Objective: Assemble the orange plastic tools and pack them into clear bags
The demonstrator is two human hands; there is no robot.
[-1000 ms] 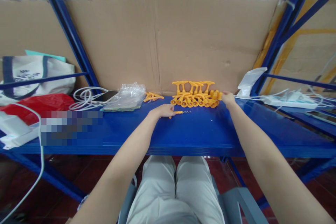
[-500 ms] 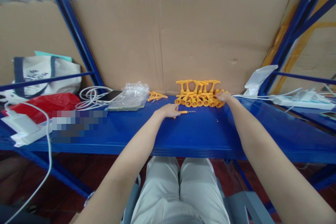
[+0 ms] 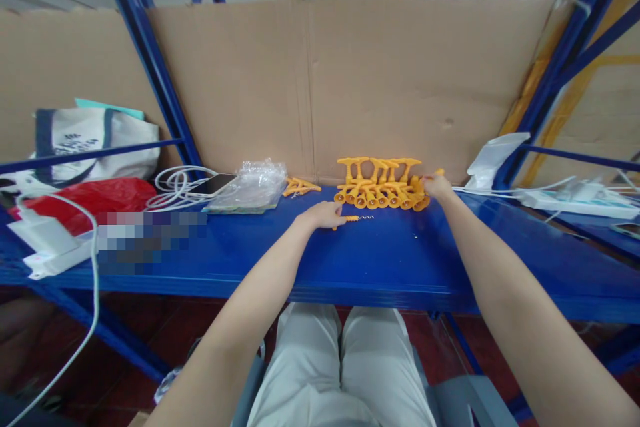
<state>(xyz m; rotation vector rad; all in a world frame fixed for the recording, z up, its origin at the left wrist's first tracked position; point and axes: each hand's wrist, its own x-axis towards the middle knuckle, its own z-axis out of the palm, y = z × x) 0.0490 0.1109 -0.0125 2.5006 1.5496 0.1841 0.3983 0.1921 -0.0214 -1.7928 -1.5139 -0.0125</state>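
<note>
A tall cardboard sheet (image 3: 230, 80) stands upright along the back of a long blue metal desk (image 3: 380, 260). At the desk's left end sits a pale canvas tote bag (image 3: 95, 140) with dark trim; in front of it lies a red plastic bag (image 3: 95, 197). Nearer the middle, a stack of clear plastic bags (image 3: 253, 187) lies just beside a coil of white cable (image 3: 183, 180) and a dark-screened phone (image 3: 214, 185).

Right of centre, a row of yellow-orange bell-ended pieces (image 3: 383, 199) lies with the hollow mouths facing the person. Behind them, T-shaped handles (image 3: 380, 163) stand with their crossbars uppermost.

The right hand (image 3: 437, 185) is at the right end of this row, fingers bent among yellow-orange parts; its grip is partly hidden, and whether it has hold of a piece I cannot tell. The left hand (image 3: 325, 215) is in front of the row, its grip pinched tight on the handle of a corkscrew (image 3: 352, 219).

That corkscrew is low over the desk, just in front of the bell mouths. Its long axis runs left to right, roughly along the desk's front edge, the thin metal spiral (image 3: 367, 217) pointing right.
</note>
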